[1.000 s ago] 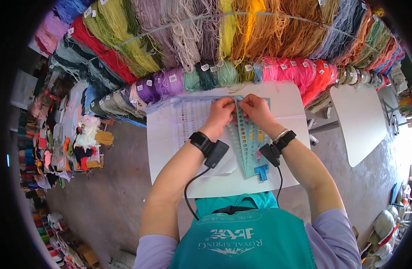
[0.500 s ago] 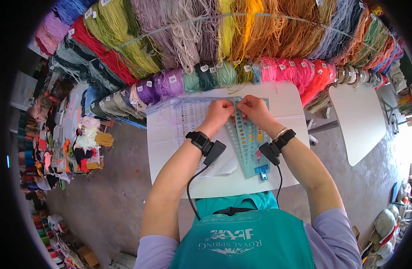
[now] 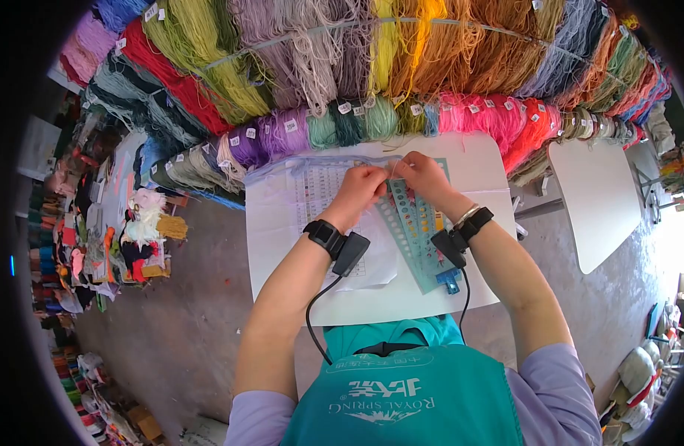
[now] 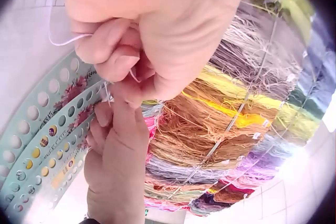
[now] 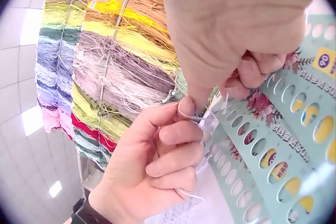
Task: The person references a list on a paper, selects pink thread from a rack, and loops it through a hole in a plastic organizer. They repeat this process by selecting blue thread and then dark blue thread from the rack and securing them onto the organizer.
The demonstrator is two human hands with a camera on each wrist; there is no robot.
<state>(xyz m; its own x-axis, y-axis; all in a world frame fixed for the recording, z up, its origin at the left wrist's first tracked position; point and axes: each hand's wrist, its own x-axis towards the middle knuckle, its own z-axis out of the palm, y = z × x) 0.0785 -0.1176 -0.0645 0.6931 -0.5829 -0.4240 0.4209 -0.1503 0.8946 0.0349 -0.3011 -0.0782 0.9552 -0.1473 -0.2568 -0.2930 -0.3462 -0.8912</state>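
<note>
Pale lilac thread (image 4: 73,39) is the item being worked, strung between the fingers at the far end of the perforated cards (image 3: 424,259). Whether it passes through a hole there is hidden. Doing this well probably means short pinches close together, slack taken up evenly, and the loose tail kept clear of the loop — fine stuff like this likely twists and snags easily. Cards fan out over the desk (image 3: 479,172), beside the printed sheet (image 3: 316,189), blue clip (image 3: 447,281) at their near end; worth not letting the fan shift. Left hand (image 3: 359,195): thumb and forefinger pinch the thread, a strand crossing the forefinger tip, remaining fingers curled in. Right hand (image 3: 425,181): also pinching thread, no visible gap at the tips, other fingers folded. Hands meet tip to tip — both forearms (image 3: 290,282) reach forward and converge, elbows spread wide.
</note>
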